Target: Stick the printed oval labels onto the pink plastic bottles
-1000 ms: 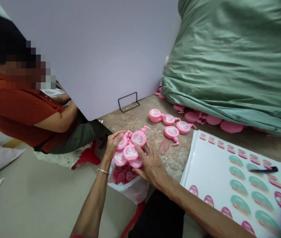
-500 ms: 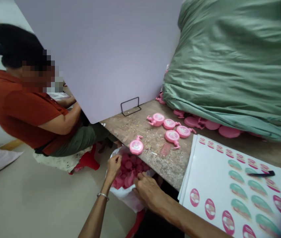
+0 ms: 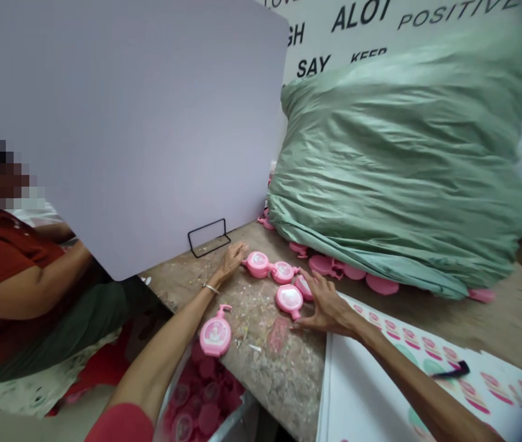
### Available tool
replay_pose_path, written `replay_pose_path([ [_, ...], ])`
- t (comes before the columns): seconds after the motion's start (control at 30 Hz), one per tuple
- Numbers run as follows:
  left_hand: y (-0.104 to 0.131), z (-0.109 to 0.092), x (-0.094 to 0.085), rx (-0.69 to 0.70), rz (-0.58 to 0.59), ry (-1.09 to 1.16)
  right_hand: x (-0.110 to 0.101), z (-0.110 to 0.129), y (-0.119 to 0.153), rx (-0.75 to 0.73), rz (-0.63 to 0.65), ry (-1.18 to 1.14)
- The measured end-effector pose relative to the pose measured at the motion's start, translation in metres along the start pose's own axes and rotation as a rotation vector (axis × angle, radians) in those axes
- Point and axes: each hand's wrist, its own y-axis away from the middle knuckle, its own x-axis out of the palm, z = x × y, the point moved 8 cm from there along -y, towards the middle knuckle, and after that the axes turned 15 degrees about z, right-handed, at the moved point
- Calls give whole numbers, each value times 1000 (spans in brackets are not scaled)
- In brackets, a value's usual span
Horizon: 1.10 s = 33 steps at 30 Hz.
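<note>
Several round pink bottles with pump tops lie on the worn brown table [image 3: 261, 368]. My left hand [image 3: 232, 261], a bracelet at its wrist, reaches to the left end of a cluster, beside one pink bottle [image 3: 257, 264]; its fingers look extended. At the cluster's right side, my right hand [image 3: 327, 302] is spread around two bottles, one of them the lower bottle [image 3: 289, 299]. Another bottle [image 3: 283, 272] lies between the hands. Nearer the table's left edge is a single bottle [image 3: 215, 336] with a picture label, touched by neither hand.
Below the table edge stands a white bag [image 3: 240, 423] full of pink bottles. Sticker sheets [image 3: 353, 380] with a black tool [image 3: 454, 371] lie at right. A green cloth bundle [image 3: 394, 166] covers more bottles. A grey panel [image 3: 150, 123] separates a seated person in red [image 3: 7, 270].
Both hands have risen from the bag of bottles to the cluster on the table. The view has turned right and the seated person is now partly out of it.
</note>
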Motion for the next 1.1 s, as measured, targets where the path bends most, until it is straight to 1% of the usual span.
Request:
replay_pose_path([
  [0.03,-13,4,11,0,63,25,4,1,-9,5,39,0],
  [0.1,-29,12,29,-17,185,70,8,2,-25,19,121,-7],
  [0.13,-32,15,35,-30,238,90,9,3,-32,25,149,-13],
  [0.2,-30,18,40,-59,312,125,7,6,-40,20,160,-29],
  [0.27,-16,19,36,-87,349,158,5,15,-42,-21,125,-53],
  [0.3,-5,19,32,-101,357,173,6,24,-41,-56,101,-68],
  [0.33,7,18,28,-115,361,186,8,36,-39,-99,81,-81],
  [0.4,36,13,19,-137,349,207,16,66,-30,-187,51,-93],
  [0.47,68,7,8,-151,309,220,26,101,-19,-239,25,-88],
  [0.57,116,-2,-11,-165,220,231,39,151,1,-248,-20,-84],
  [0.63,148,-7,-25,-171,155,235,47,179,14,-253,-34,-80],
  [0.73,193,-11,-47,-186,37,233,57,213,29,-275,-52,-28],
  [0.83,235,-13,-62,-214,-99,228,68,239,44,-299,-43,48],
  [0.93,273,-9,-63,-240,-219,243,79,258,61,-357,7,94],
  [1.0,292,2,-56,-263,-294,276,80,266,68,-438,34,72],
  [1.03,300,10,-51,-277,-332,301,76,266,68,-478,35,44],
  [1.1,310,26,-38,-315,-398,347,56,255,58,-506,-7,-8],
])
